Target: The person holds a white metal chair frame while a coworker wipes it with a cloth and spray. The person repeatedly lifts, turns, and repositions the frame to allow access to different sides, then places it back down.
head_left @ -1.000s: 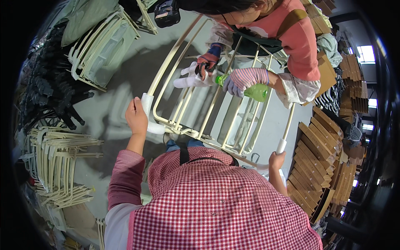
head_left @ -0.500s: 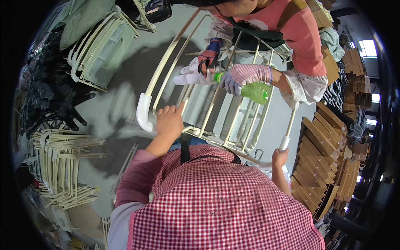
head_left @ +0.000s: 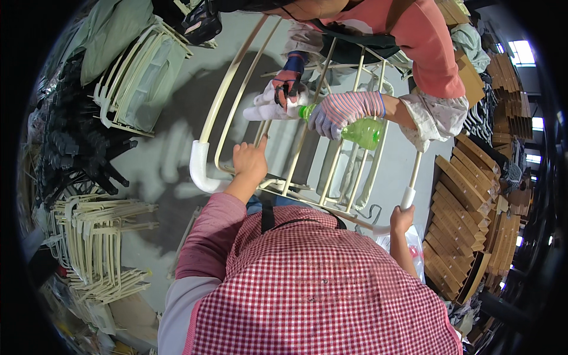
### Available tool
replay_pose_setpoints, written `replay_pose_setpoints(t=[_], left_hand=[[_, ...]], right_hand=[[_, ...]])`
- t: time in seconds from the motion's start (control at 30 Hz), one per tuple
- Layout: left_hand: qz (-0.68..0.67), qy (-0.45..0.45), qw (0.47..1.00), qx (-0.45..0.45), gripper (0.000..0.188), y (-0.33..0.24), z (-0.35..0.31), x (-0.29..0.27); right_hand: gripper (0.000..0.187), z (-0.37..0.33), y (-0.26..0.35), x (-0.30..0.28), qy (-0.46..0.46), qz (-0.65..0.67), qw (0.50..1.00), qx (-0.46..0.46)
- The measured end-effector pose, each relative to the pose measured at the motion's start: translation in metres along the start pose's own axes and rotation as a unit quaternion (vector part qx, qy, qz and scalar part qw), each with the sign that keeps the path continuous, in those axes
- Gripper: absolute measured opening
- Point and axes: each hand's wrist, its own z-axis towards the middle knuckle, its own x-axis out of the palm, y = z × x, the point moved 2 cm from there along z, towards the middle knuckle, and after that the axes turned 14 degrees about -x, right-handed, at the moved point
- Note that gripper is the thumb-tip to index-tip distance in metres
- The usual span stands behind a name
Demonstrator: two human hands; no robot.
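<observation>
A cream metal tube frame [head_left: 294,168] with several bars stands in front of me. White foam padding [head_left: 204,171] covers its near left corner. My left hand [head_left: 251,163] holds nothing; its index finger stretches out over the inner bars and the other fingers curl. Whether it touches a bar I cannot tell. My right hand [head_left: 402,219] is closed round the frame's near right corner, beside a white sleeve [head_left: 407,197]. Across from me a person's striped-gloved hand [head_left: 349,110] grips a green plastic bottle [head_left: 362,134]. Their other gloved hand [head_left: 286,87] holds white foam tubes [head_left: 266,111].
Stacked cream frames [head_left: 97,231] and a pile of black parts [head_left: 71,145] line the left side. Farther back lie frames with grey-green fabric [head_left: 139,89]. Flat brown cardboard [head_left: 464,216] is stacked on the right, with a clear plastic bag [head_left: 415,248] near my right arm.
My left hand has moved a little right and farther over the frame, its index finger still out. My right hand keeps its grip. The other person's hands have hardly moved.
</observation>
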Motion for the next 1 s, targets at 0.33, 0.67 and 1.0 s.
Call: replay_pose_setpoints(t=[0.33, 0.67, 1.0], left_hand=[[-0.130, -0.145, 0.980, 0.034, 0.053, 0.021, -0.033, -0.064], [-0.382, -0.180, 0.887, -0.187, 0.035, 0.105, -0.022, -0.095], [-0.345, -0.159, 0.893, -0.240, 0.035, 0.107, -0.022, -0.084]], right_hand=[[0.035, 0.002, -0.001, -0.003, -0.002, 0.022, 1.000, 0.003], [0.033, 0.003, -0.008, 0.004, -0.011, 0.011, 1.000, -0.011], [0.032, 0.000, -0.001, -0.002, -0.017, 0.012, 1.000, -0.008]])
